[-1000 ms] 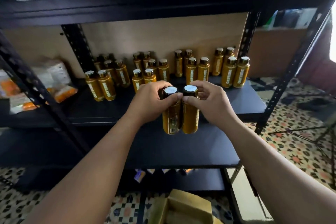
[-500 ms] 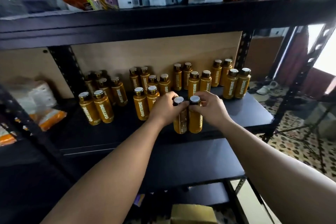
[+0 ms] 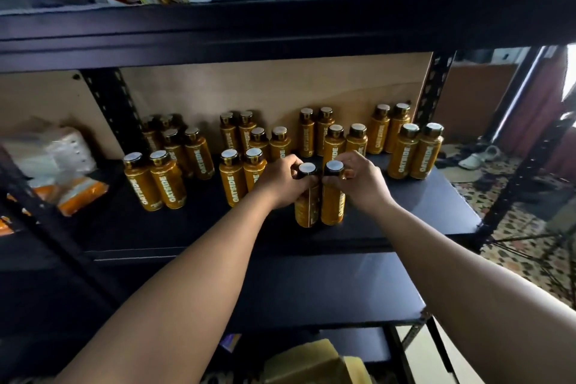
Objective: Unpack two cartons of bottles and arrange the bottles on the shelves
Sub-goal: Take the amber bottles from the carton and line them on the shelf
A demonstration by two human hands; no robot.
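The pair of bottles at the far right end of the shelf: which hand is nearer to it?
Right. The right hand grips a bottle just left of that far-right pair. The left hand is farther left, holding the other bottle.

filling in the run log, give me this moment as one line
phase: placing pair | left hand: grips left bottle | right hand: grips right bottle | bottles: upright, side by side, on middle shelf front
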